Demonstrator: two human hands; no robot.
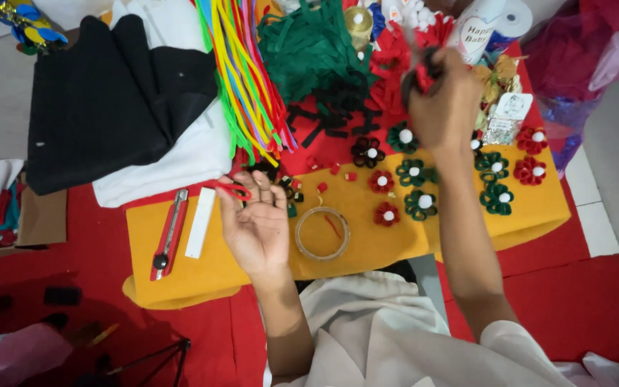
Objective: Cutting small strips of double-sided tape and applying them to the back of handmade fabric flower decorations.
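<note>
Red loop (233, 190) pinched in palm-up left hand (256, 226) fingers; right hand (444, 107) raised, fingers closed on scissors (421, 74).

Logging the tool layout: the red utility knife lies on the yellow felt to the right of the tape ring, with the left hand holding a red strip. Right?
Not quite: the head view shows the red utility knife on the yellow felt left of the tape ring, not right. The left hand does hold a red strip.

I see a thin red looped felt strip (233, 190) pinched above the yellow sheet, and a blurred red-and-black felt piece (424, 75) held higher.
</note>
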